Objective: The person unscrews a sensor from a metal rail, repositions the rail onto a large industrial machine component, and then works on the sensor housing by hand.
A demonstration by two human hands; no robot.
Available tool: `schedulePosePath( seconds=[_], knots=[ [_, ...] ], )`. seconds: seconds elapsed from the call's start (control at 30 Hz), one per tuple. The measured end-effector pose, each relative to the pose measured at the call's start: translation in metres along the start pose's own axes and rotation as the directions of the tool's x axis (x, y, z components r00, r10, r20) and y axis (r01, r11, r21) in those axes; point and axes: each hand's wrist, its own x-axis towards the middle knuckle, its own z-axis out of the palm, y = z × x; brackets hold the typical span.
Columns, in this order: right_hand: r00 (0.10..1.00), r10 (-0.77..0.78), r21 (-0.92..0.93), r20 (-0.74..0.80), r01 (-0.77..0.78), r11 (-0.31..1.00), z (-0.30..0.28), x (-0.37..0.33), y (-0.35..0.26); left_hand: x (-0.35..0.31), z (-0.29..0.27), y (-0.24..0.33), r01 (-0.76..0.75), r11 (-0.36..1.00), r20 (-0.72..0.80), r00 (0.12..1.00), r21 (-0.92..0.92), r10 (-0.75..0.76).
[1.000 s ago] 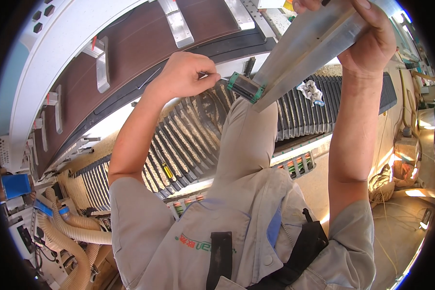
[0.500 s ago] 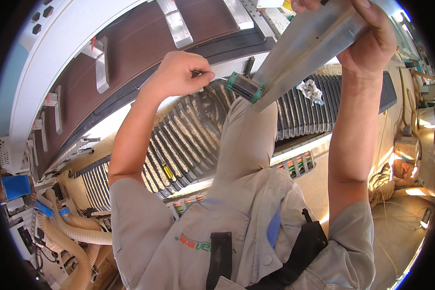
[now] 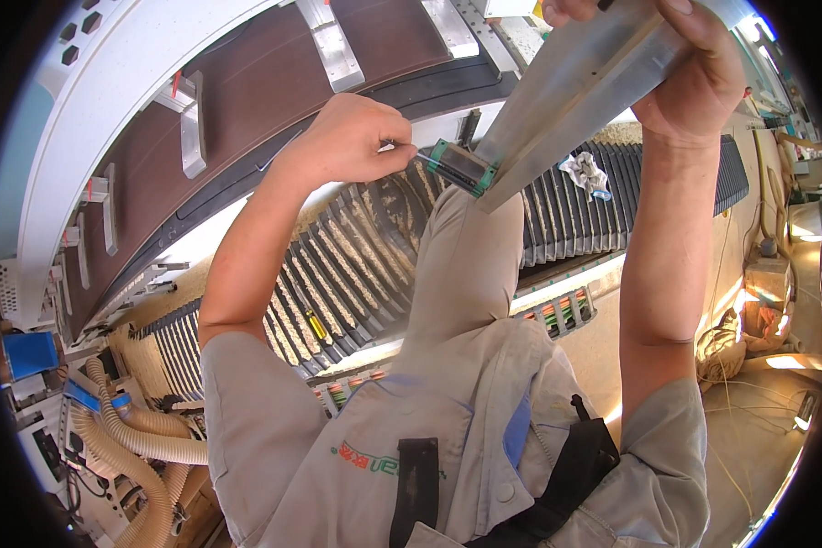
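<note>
My left hand [image 3: 358, 142] is closed round a thin metal rod with a bent end, which looks like a hex key [image 3: 290, 144]. Its straight end reaches the near edge of a dark carriage block with green end caps [image 3: 463, 166]. This block sits against the lower end of a long silver metal profile [image 3: 580, 96] that slants up to the right. High on the profile, my right hand [image 3: 700, 78] grips its right side, thumb over the top face. Fingertips [image 3: 569, 9] show at the upper edge left of the profile; whose they are I cannot tell.
Below my hands runs a black ribbed bellows cover [image 3: 338, 265] strewn with sawdust. A yellow screwdriver-like tool [image 3: 316, 325] and a crumpled white rag [image 3: 586, 175] lie on it. A brown machine bed [image 3: 256, 87] with metal brackets is at upper left. Beige hoses [image 3: 146, 438] stand at lower left.
My left hand has moved slightly right and the rod has shifted with it against the block. My right hand and the profile have barely moved.
</note>
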Motion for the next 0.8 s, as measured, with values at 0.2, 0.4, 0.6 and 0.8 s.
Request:
schedulePosePath(
  seconds=[0.2, 0.4, 0.6, 0.8],
  knots=[
    [0.999, 0.045, 0.143, 0.006, -0.045, 0.989, 0.009, 0.000, -0.002, -0.001, -0.001, -0.004, -0.021, 1.000, -0.027, 0.999, -0.023, 0.021],
    [1.000, -0.001, 0.103, 0.029, -0.002, 0.995, -0.010, 0.003, 0.019, -0.005, -0.005, -0.010, -0.076, 0.997, -0.034, 0.997, 0.005, 0.077],
    [0.998, 0.064, 0.156, -0.003, -0.063, 0.986, 0.013, 0.002, -0.001, 0.004, -0.004, -0.009, -0.127, 0.991, -0.009, 0.992, 0.035, 0.128],
    [0.998, 0.065, 0.122, -0.023, -0.062, 0.991, 0.013, -0.001, -0.002, 0.008, -0.004, -0.002, -0.095, 0.995, 0.046, 0.995, 0.024, 0.093]
  ],
)
